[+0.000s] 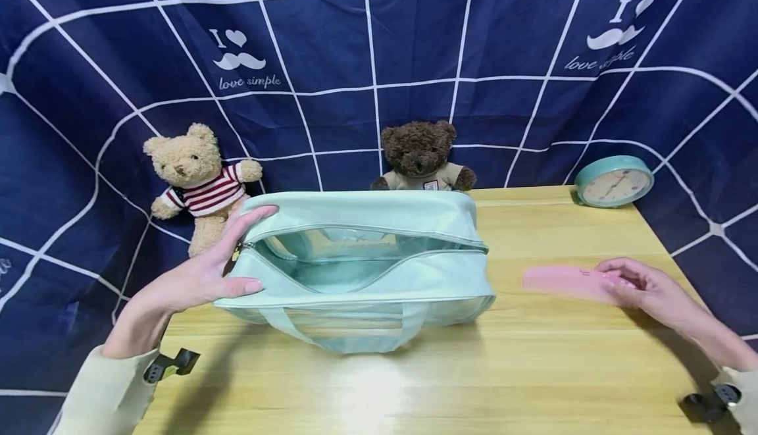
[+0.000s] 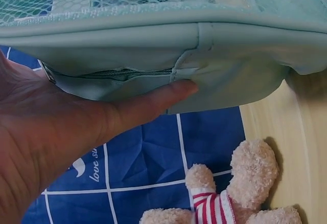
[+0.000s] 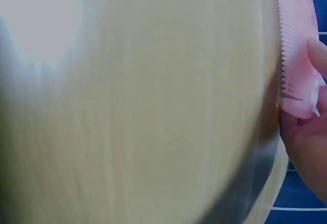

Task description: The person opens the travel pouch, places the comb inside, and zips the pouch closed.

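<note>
A mint-green wash bag (image 1: 361,214) with clear panels stands on the table, its top zip undone and the inside showing. My left hand (image 1: 198,280) grips the bag's left end, thumb on the near side and fingers over the far corner. In the left wrist view the hand (image 2: 66,127) spans the zip's end, one digit laid along the green side. Off to the right of the bag, my right hand (image 1: 654,293) pinches a pink comb (image 1: 556,281) by one end. The comb points left toward the bag, and its teeth (image 3: 287,45) show in the right wrist view.
A tan teddy bear (image 1: 204,188) in a striped top sits behind the bag's left end. A dark brown bear (image 1: 419,152) sits behind its middle. A round green clock (image 1: 616,181) stands at the wooden table's (image 1: 533,369) back right. Blue gridded cloth (image 1: 331,33) hangs behind.
</note>
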The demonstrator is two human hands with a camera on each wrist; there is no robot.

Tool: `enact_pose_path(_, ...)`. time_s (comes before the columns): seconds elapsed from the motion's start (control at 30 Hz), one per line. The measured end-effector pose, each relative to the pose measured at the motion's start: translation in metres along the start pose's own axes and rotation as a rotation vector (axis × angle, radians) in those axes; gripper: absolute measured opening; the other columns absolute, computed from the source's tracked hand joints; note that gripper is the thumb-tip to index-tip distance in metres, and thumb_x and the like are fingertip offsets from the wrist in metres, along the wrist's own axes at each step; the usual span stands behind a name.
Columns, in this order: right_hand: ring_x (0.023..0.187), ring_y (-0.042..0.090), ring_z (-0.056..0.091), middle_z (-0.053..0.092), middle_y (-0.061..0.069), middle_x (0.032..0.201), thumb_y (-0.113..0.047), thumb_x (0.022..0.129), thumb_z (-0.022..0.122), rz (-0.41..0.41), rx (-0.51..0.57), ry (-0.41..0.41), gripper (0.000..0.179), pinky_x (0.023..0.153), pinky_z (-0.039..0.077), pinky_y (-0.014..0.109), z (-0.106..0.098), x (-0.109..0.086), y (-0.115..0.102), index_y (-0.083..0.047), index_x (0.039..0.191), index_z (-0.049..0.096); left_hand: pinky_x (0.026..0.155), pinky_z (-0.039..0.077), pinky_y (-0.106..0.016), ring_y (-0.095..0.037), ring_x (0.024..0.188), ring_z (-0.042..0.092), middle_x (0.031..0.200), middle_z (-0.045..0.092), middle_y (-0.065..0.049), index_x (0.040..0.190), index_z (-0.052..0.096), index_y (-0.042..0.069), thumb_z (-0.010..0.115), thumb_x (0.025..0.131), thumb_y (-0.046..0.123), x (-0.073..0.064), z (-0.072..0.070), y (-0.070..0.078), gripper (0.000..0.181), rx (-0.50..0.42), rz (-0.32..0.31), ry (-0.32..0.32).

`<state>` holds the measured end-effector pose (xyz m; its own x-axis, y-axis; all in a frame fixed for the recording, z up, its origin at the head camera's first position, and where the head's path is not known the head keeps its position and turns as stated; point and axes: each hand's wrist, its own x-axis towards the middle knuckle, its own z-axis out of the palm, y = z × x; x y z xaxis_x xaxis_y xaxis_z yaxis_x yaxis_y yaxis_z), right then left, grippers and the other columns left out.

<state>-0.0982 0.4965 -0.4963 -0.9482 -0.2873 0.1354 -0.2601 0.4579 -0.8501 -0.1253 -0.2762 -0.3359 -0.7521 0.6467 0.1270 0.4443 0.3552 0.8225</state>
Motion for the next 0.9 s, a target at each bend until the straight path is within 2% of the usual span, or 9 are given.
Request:
enact_pose_path(0.13, 0.073, 0.007, 0.055, 0.075, -0.013, 0.101, 0.004, 0.108, 0.062, 0.145, 0.012, 0.086, 0.027, 0.055, 0.039, 0.036, 0.011, -0.001, -0.014, -0.011, 0.128, 0.072, 0.124, 0.005, -0.034, -0.027, 0.161, -0.014, 0.178, -0.004, -0.007, 0.172, 0.023, 0.020, 0.082, 0.092, 0.011, -0.003, -0.002, 0.000, 0.100, 0.004, 0.006, 0.002)
enact_pose_path(0.2, 0.077, 0.005, 0.058, 0.075, -0.013, 0.101, 0.003, 0.109, 0.061, 0.183, 0.117, 0.122, 0.029, 0.056, 0.041, 0.031, 0.013, 0.000, -0.022, -0.014, 0.129, 0.073, 0.122, 0.006, -0.027, -0.028, 0.161, -0.013, 0.178, 0.000, -0.008, 0.172, 0.024, 0.019, 0.082, 0.091, 0.010, -0.002, -0.001, -0.002, 0.100, 0.004, 0.014, 0.005)
enact_pose_path(0.23, 0.083, 0.003, 0.061, 0.076, -0.013, 0.106, 0.003, 0.110, 0.059, 0.194, 0.212, 0.131, 0.031, 0.060, 0.045, 0.026, 0.013, 0.001, -0.026, -0.015, 0.130, 0.074, 0.123, 0.006, -0.030, -0.028, 0.161, -0.013, 0.178, 0.000, -0.007, 0.172, 0.024, 0.019, 0.082, 0.091, 0.011, -0.002, 0.000, -0.003, 0.100, 0.002, 0.018, 0.007)
enact_pose_path(0.33, 0.100, 0.001, 0.068, 0.078, -0.006, 0.117, 0.012, 0.111, 0.047, 0.186, 0.606, 0.101, 0.042, 0.077, 0.053, 0.016, 0.010, 0.006, -0.038, -0.010, 0.133, 0.075, 0.125, 0.000, -0.052, -0.026, 0.162, -0.017, 0.178, -0.003, -0.006, 0.172, 0.025, 0.021, 0.083, 0.091, 0.014, 0.000, 0.001, -0.004, 0.099, -0.005, 0.009, 0.016)
enact_pose_path(0.4, 0.109, 0.006, 0.071, 0.078, 0.001, 0.122, 0.017, 0.111, 0.039, 0.184, 0.859, 0.053, 0.049, 0.088, 0.056, 0.018, 0.008, 0.010, -0.046, -0.005, 0.134, 0.076, 0.122, -0.002, -0.065, -0.027, 0.162, -0.019, 0.179, -0.005, -0.005, 0.172, 0.026, 0.021, 0.083, 0.091, 0.015, 0.001, 0.002, -0.003, 0.099, -0.004, 0.002, 0.021)
enact_pose_path(0.47, 0.116, 0.010, 0.071, 0.076, 0.006, 0.128, 0.018, 0.111, 0.033, 0.176, 1.034, -0.001, 0.052, 0.094, 0.057, 0.022, 0.005, 0.015, -0.057, -0.001, 0.136, 0.074, 0.120, 0.000, -0.069, -0.027, 0.162, -0.017, 0.178, -0.007, -0.004, 0.172, 0.026, 0.022, 0.083, 0.092, 0.015, 0.001, 0.002, -0.002, 0.098, -0.007, -0.008, 0.019)
enact_pose_path(0.6, 0.125, 0.018, 0.070, 0.072, 0.015, 0.136, 0.019, 0.111, 0.027, 0.139, 1.221, -0.074, 0.054, 0.102, 0.055, 0.028, 0.002, 0.023, -0.085, 0.006, 0.141, 0.069, 0.122, 0.008, -0.060, -0.027, 0.161, -0.011, 0.178, -0.008, -0.002, 0.172, 0.025, 0.024, 0.082, 0.094, 0.014, 0.002, 0.001, -0.001, 0.098, -0.016, -0.026, 0.008)
enact_pose_path(0.73, 0.132, 0.026, 0.066, 0.067, 0.021, 0.143, 0.018, 0.111, 0.020, 0.075, 1.359, -0.127, 0.056, 0.107, 0.052, 0.035, 0.000, 0.032, -0.112, 0.010, 0.146, 0.062, 0.120, 0.008, -0.065, -0.024, 0.160, -0.011, 0.178, -0.009, -0.002, 0.172, 0.024, 0.025, 0.081, 0.095, 0.014, 0.002, 0.000, -0.001, 0.097, -0.022, -0.043, 0.005)
enact_pose_path(0.9, 0.129, 0.030, 0.068, 0.065, 0.023, 0.145, 0.016, 0.111, 0.015, 0.025, 1.390, -0.145, 0.057, 0.104, 0.056, 0.037, 0.000, 0.046, -0.142, 0.012, 0.151, 0.056, 0.118, 0.003, -0.074, -0.024, 0.161, -0.016, 0.178, -0.009, -0.003, 0.173, 0.024, 0.027, 0.081, 0.095, 0.016, 0.001, -0.001, -0.001, 0.097, -0.031, -0.060, 0.009)
